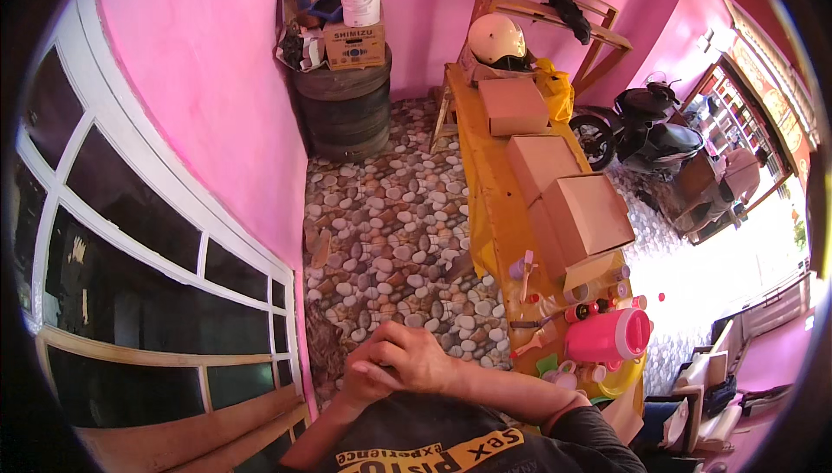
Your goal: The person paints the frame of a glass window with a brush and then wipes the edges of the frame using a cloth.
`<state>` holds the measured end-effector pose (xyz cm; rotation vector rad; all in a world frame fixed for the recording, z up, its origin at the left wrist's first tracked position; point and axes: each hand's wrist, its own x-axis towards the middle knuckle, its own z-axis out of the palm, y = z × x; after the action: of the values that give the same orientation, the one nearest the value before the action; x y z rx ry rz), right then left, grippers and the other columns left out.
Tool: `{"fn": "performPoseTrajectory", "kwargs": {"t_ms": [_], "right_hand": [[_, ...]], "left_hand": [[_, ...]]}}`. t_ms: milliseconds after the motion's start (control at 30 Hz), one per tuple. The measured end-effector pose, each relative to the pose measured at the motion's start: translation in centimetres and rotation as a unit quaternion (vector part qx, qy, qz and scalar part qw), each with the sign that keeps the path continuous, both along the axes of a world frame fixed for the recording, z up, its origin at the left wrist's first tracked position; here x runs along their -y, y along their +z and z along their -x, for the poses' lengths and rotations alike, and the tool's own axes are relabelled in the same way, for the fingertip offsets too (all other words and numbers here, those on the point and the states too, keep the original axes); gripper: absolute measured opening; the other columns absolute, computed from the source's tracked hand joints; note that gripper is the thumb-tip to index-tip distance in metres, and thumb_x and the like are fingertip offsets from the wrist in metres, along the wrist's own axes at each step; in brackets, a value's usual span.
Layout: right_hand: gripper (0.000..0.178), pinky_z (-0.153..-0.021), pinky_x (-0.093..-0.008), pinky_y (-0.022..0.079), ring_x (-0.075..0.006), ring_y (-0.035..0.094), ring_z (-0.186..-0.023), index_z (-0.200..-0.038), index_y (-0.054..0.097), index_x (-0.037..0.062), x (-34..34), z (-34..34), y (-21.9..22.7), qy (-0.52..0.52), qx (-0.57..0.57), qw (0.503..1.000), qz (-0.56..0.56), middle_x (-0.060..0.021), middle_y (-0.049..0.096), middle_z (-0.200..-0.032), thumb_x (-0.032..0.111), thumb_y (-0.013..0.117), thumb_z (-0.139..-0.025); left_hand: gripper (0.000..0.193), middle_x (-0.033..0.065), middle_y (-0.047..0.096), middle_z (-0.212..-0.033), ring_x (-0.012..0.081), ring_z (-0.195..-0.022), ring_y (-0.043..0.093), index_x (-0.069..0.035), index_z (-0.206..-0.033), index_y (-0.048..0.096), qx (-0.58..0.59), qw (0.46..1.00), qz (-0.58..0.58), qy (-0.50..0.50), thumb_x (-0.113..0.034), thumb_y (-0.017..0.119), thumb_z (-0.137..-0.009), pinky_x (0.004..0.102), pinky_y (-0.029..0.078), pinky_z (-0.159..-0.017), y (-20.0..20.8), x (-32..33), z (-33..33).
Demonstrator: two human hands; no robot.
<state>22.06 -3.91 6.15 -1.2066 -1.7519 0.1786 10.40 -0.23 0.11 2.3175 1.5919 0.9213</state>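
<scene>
Forearms (511, 392) converging, the left hand (366, 379) and right hand (418, 359) clasp each other before the black shirt (416, 421), fingers folded closed, exact interlacing unclear. The pink lidded jug (598, 336) stands apart, rightward, on the wooden table (496, 200).

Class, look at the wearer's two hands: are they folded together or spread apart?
Folded together: the left hand and right hand touch, with bent fingers showing where they meet.

Left hand (367, 376) and right hand (421, 362) clasped, forearms (511, 391) angled inward
</scene>
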Motion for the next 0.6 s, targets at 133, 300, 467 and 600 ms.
{"fn": "performPoseTrajectory", "kwargs": {"t_ms": [133,300,467,600], "right_hand": [[0.025,-0.059,-0.0367,0.053,-0.0284,0.064,-0.073,-0.101,0.059,0.006,0.7,0.8,0.7,0.022,-0.03,0.998,0.047,-0.0119,0.058,-0.097,0.016,0.076,-0.085],[0.022,-0.07,-0.0347,0.056,-0.0285,0.067,-0.086,-0.105,0.06,0.0027,1.1,2.0,-0.6,0.003,-0.13,0.985,0.109,-0.015,0.061,-0.104,0.003,0.071,-0.087],[0.018,-0.068,-0.0279,0.054,-0.0167,0.066,-0.086,-0.11,0.057,0.002,0.4,2.6,-3.8,-0.03,-0.25,0.953,0.171,-0.011,0.064,-0.101,0.006,0.066,-0.094],[0.018,-0.066,-0.0229,0.051,-0.0069,0.063,-0.087,-0.114,0.055,0.0018,-0.8,-0.1,-7.0,-0.069,-0.426,0.85,0.303,-0.0051,0.066,-0.097,0.012,0.06,-0.1]], "left_hand": [[0.035,0.0096,0.066,-0.099,0.0234,-0.089,0.067,-0.004,-0.11,0.062,0.361,0.814,0.254,-0.378,-0.019,0.075,-0.082,0.0327,0.054,-0.076,-2.1,-1.3,3.9],[0.034,0.0086,0.065,-0.094,0.0203,-0.083,0.066,-0.005,-0.108,0.061,0.318,0.84,0.249,-0.361,-0.021,0.077,-0.082,0.0318,0.052,-0.073,-3.8,-2.2,5.9],[0.031,0.009,0.065,-0.091,0.0209,-0.083,0.066,-0.005,-0.105,0.061,0.304,0.856,0.258,-0.33,-0.018,0.076,-0.081,0.0324,0.052,-0.073,-3.6,-3.1,6.0],[0.028,0.0111,0.064,-0.09,0.0233,-0.083,0.065,-0.004,-0.099,0.059,0.357,0.857,0.221,-0.299,-0.014,0.076,-0.079,0.0333,0.052,-0.074,-6.4,-3.5,4.9]]}}
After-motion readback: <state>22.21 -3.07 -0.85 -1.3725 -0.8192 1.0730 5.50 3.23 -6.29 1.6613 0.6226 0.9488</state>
